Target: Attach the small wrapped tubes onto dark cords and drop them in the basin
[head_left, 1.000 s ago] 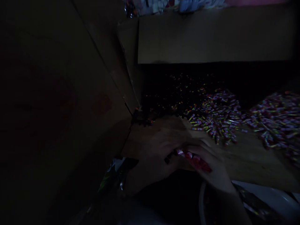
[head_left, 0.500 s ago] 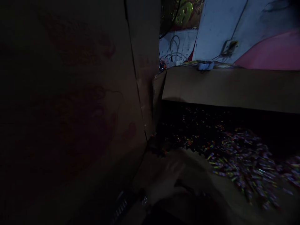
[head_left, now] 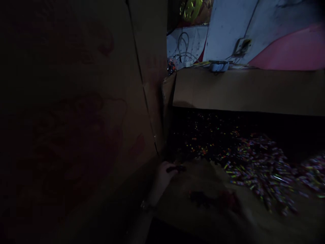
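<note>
My left hand point(head_left: 164, 174), with a band on its wrist, is by the foot of the upright cardboard panel point(head_left: 144, 135). Its fingers are closed at a small dark object point(head_left: 179, 168), whose kind I cannot make out in the low light. On the brown surface point(head_left: 203, 179) to its right lies a dark, ragged-edged clump point(head_left: 200, 198). A dim reddish patch point(head_left: 230, 200) shows beside that clump. My right hand point(head_left: 245, 213) seems to be a faint smear near it, too dark and blurred to show its fingers.
A pile of small shiny wrapped pieces point(head_left: 269, 173) spreads on the right, with colourful bits point(head_left: 203, 149) scattered behind. A long cardboard flap point(head_left: 241, 89) borders the back. Beyond it are a pink sheet-like shape point(head_left: 291, 51), a wall socket point(head_left: 242, 45) and a looped cable point(head_left: 183, 44).
My left hand has moved left toward the cardboard panel, and its outstretched fingers have closed at the small dark object. The dark clump and reddish patch now show. The view has shifted slightly.
</note>
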